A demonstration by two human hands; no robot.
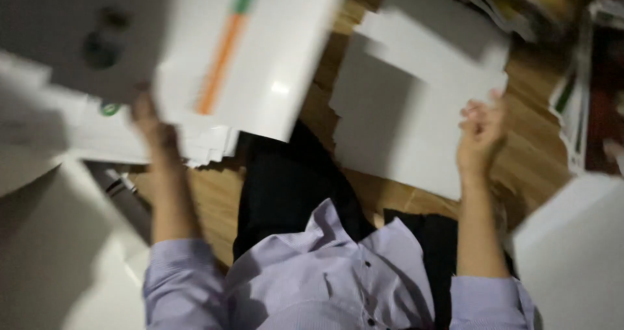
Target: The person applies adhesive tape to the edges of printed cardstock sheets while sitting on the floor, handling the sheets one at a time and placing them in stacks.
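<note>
Left hand (148,112) clamped on white carton flat (260,50), lifted off stack (201,145); right hand (482,130) loosely curled, empty, above cardboard sheet (403,128).

The whole view is smeared by motion, so the left hand (146,112) is half lost behind the glossy white flat card panel with an orange and green stripe (253,57) — its fingertips cannot be seen, nor whether they grip it. Above those fingers the panel runs off the top edge, and a grey sheet with two dark round marks (91,34) beside it is too blurred to identify. The right hand (482,130) shows curled, blurred fingers at the edge of the pale grey flat cardboard sheet (403,109); contact cannot be told.
</note>
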